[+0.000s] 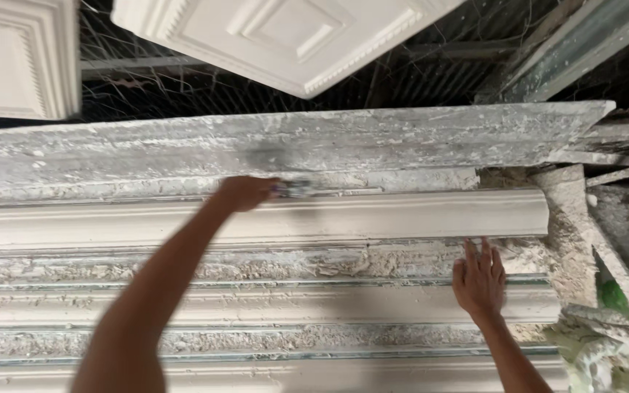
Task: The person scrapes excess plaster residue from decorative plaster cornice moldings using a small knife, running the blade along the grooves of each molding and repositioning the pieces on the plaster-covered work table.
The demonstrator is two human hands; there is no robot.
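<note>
The left hand (245, 193) is closed around a small blurred tool (296, 189) at the top edge of the long white moulding (402, 215), about midway along it. The right hand (480, 280) lies flat and open, holding nothing, just below the moulding's right end. The moulding looks smooth already, though crusted plaster (293, 263) lines the bench beneath it.

No packages, labels, signs or screens appear anywhere in the frame, from the upper left to the lower right corner.

Moulding strip (373, 215) between crusted ledges, square panels (285, 36) behind, left hand (245, 193) on its far edge, right hand (479, 278) nearer
</note>
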